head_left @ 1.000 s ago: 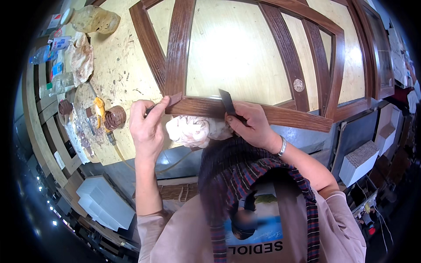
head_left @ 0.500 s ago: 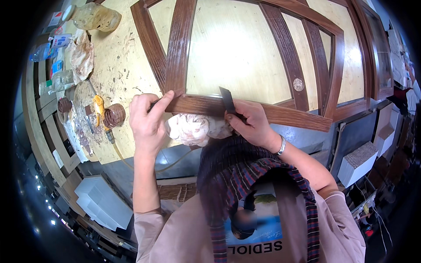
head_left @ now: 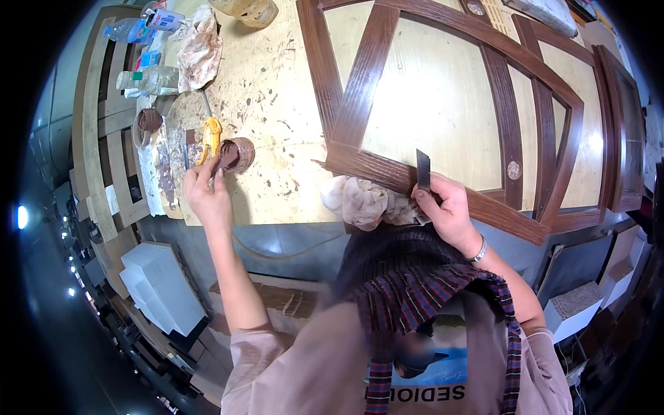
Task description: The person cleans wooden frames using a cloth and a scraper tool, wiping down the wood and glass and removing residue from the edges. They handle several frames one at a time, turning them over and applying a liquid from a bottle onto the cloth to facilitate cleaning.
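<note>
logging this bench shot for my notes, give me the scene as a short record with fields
left hand: at the mouth of a brown-stained tub, pinching what looks like a brown-smeared blade
right hand: holding a dark flat blade by the lower bar of a wooden frame
pale table: stained, under the frame and tub
rag: crumpled, beside the lower bar
yellow tool: beside the tub
clear bottle: green cap, upper left
</note>
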A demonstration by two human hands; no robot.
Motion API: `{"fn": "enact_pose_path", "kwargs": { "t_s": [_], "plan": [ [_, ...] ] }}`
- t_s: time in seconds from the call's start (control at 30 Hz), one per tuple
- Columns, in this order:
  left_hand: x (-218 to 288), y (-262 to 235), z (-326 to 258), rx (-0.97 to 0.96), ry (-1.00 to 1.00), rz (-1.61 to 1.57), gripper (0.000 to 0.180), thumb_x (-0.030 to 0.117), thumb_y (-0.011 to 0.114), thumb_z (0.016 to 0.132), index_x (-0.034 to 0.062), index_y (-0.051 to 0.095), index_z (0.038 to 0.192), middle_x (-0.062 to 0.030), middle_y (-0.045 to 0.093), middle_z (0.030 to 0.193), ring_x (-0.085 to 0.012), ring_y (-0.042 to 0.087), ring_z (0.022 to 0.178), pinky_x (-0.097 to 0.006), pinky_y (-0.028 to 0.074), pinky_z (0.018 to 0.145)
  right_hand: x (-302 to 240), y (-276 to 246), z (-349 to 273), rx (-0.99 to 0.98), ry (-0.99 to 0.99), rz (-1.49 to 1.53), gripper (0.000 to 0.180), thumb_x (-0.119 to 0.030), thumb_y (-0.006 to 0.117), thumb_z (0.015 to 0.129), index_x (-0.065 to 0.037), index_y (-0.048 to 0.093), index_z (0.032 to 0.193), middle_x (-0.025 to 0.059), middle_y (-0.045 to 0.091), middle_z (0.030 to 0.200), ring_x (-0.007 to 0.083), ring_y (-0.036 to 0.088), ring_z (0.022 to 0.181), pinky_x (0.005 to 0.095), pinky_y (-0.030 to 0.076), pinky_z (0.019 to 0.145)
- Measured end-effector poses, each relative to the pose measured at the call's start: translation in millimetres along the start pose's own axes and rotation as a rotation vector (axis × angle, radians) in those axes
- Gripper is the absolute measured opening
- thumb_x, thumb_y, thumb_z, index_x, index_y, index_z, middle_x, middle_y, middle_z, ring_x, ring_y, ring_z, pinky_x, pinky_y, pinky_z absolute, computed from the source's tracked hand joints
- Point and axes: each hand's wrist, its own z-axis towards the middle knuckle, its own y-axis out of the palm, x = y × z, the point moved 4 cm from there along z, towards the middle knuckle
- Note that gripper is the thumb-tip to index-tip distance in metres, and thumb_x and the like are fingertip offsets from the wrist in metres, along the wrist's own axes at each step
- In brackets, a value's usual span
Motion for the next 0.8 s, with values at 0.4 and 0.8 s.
{"fn": "enact_pose_path", "kwargs": {
  "t_s": [0.4,0.8],
  "plan": [
    [191.0,65.0,-107.7,-0.396,0.504,-0.405,0.037,0.0,0.078,0.07,0.0029,0.07,0.107,-0.0122,0.062,0.125,-0.031,0.058,0.118,-0.042,0.046,0.101,-6.6,-5.3,-8.6,0.068,-0.013,0.046,0.005,0.0,0.061,0.092,0.003,0.064,0.089,0.0031,0.048,0.07,0.0115,0.045,0.057,0.0284,0.038,0.054],
    [152.0,76.9,-84.1,-0.584,-0.375,-1.098,0.022,-0.011,0.064,0.083,-0.0025,0.069,0.103,-0.0098,0.068,0.104,-0.0166,0.065,0.087,-0.026,0.052,0.08,40.9,-63.8,-121.4,0.462,0.48,1.108,0.017,-0.013,0.056,0.101,0.002,0.063,0.106,0.0104,0.063,0.113,0.0201,0.062,0.107,0.0404,0.049,0.102]
  ]
}}
